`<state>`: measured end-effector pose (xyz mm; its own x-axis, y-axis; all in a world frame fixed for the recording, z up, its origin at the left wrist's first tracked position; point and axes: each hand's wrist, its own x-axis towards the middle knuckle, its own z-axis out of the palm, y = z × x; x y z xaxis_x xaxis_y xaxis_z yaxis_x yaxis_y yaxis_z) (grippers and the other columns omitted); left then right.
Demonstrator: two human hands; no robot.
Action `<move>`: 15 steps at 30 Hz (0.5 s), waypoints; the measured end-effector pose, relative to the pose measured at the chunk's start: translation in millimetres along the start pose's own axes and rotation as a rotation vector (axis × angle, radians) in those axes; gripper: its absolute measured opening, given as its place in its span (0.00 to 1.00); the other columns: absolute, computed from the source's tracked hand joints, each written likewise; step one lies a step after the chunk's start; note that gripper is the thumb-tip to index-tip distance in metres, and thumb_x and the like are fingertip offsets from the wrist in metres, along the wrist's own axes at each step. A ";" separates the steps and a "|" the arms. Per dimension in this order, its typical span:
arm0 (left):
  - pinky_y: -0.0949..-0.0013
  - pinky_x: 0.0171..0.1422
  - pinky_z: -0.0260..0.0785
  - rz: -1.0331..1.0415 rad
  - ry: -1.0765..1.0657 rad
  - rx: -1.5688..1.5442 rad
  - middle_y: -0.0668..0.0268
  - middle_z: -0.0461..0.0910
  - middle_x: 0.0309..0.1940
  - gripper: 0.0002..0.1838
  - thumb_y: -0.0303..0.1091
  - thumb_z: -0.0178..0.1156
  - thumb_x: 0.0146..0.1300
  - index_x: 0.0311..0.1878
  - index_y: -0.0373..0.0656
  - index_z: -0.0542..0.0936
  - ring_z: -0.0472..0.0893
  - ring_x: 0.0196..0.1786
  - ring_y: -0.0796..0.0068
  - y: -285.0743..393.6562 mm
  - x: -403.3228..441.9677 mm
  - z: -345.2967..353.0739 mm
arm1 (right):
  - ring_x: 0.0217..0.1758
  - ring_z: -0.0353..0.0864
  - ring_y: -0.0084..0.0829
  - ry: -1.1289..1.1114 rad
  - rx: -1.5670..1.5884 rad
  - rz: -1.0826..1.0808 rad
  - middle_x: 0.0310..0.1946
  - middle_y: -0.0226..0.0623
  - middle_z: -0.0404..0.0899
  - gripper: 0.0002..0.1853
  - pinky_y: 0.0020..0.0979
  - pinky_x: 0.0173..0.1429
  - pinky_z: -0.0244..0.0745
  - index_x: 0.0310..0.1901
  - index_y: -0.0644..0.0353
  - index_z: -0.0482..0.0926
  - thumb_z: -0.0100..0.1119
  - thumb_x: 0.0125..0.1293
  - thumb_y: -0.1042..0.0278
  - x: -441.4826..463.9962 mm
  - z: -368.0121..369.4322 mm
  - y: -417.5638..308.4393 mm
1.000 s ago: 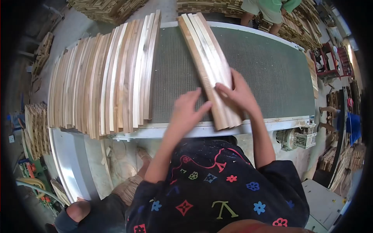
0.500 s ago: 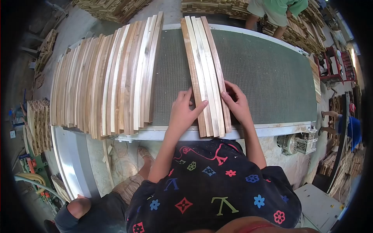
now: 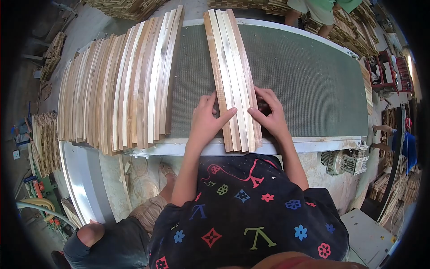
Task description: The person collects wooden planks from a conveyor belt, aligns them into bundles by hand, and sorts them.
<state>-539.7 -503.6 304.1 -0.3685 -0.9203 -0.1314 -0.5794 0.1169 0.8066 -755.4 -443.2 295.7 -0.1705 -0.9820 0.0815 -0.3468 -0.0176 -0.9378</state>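
A small bundle of light wooden strips (image 3: 233, 80) lies side by side over the green conveyor belt (image 3: 304, 85), its near ends reaching past the belt's front rail. My left hand (image 3: 208, 119) grips the left edge, with the thumb on top. On the right edge is my right hand (image 3: 270, 114), its thumb also on top and its fingers at the side, partly in shadow. To the left, a long row of wooden strips (image 3: 116, 85) stands packed together across the belt, apart from the bundle.
A person in dark clothes (image 3: 107, 244) sits at the lower left beside a metal chute (image 3: 85, 179). Another person in green (image 3: 320, 11) stands beyond the belt near wood stacks. A motor (image 3: 342, 162) sits below the front rail at the right.
The bundle has turned more upright and its strips sit more evenly side by side. My right hand has moved from on top of the strips to their right edge; my left hand now grips the left edge.
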 end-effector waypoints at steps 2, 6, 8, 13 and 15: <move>0.64 0.46 0.73 -0.008 -0.008 0.027 0.57 0.74 0.47 0.48 0.62 0.70 0.53 0.69 0.36 0.71 0.77 0.40 0.66 -1.6 1.0 0.4 | 0.48 0.79 0.28 -0.011 0.005 0.008 0.52 0.37 0.77 0.34 0.26 0.46 0.75 0.65 0.61 0.76 0.72 0.56 0.60 0.3 -1.3 0.0; 0.63 0.46 0.73 0.004 -0.009 0.051 0.57 0.73 0.46 0.50 0.63 0.70 0.51 0.69 0.35 0.70 0.77 0.39 0.66 -2.0 0.7 -0.7 | 0.48 0.78 0.29 -0.028 0.026 0.014 0.52 0.37 0.77 0.34 0.27 0.46 0.75 0.64 0.62 0.76 0.72 0.56 0.61 1.2 -2.2 0.4; 0.63 0.48 0.72 0.014 -0.022 0.055 0.55 0.73 0.48 0.48 0.61 0.69 0.54 0.70 0.34 0.70 0.77 0.42 0.64 -0.3 0.0 -3.2 | 0.48 0.78 0.29 -0.024 0.005 0.011 0.51 0.37 0.77 0.33 0.27 0.46 0.75 0.64 0.63 0.76 0.72 0.57 0.60 1.5 -1.5 -3.5; 0.58 0.67 0.65 0.213 0.190 -0.185 0.50 0.67 0.64 0.41 0.53 0.60 0.67 0.74 0.33 0.62 0.72 0.63 0.58 -18.5 -10.7 10.3 | 0.60 0.77 0.34 0.053 0.072 -0.017 0.62 0.43 0.73 0.33 0.32 0.61 0.74 0.67 0.63 0.72 0.67 0.61 0.60 -0.9 6.0 7.4; 0.55 0.75 0.58 0.188 0.211 -0.458 0.48 0.60 0.72 0.39 0.49 0.56 0.71 0.76 0.33 0.57 0.64 0.73 0.56 -11.6 -17.9 14.7 | 0.67 0.71 0.38 0.097 0.183 -0.027 0.67 0.45 0.69 0.35 0.35 0.69 0.68 0.70 0.63 0.68 0.65 0.62 0.60 -0.2 11.1 10.4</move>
<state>-537.0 -483.0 288.6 -0.2537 -0.9598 0.1204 -0.1238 0.1557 0.9800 -748.7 -445.2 282.2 -0.2543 -0.9582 0.1307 -0.1808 -0.0857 -0.9798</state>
